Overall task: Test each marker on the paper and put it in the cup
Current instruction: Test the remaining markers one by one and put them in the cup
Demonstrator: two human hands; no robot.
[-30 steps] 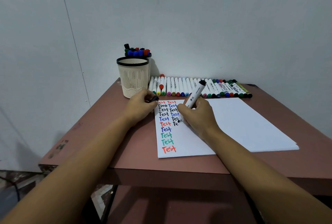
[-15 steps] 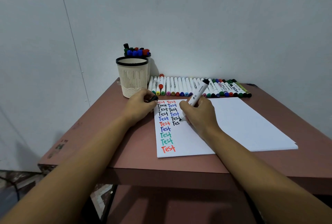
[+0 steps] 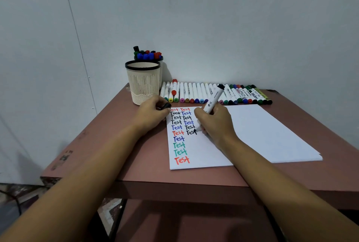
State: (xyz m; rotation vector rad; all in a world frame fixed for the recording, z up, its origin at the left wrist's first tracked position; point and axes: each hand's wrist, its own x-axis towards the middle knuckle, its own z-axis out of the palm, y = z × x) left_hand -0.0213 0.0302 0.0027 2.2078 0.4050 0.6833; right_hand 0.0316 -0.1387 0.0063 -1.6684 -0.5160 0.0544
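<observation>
Right fingers [image 3: 201, 114] grip white marker [image 3: 212, 98], black-tipped, tilted.

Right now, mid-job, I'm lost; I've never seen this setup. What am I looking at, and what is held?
There is no machine here: a person works with two bare hands. Every picture comes from one camera on their head, looking forward and down. The right hand grips a white-barrelled black marker, its tip on the white paper stack among coloured "Test" words. The left hand holds a small black cap at the paper's top-left corner. On the reddish-brown table stand a cream slotted cup with a black rim, a second cup behind it holding capped markers, and a row of markers lying along the wall.
</observation>
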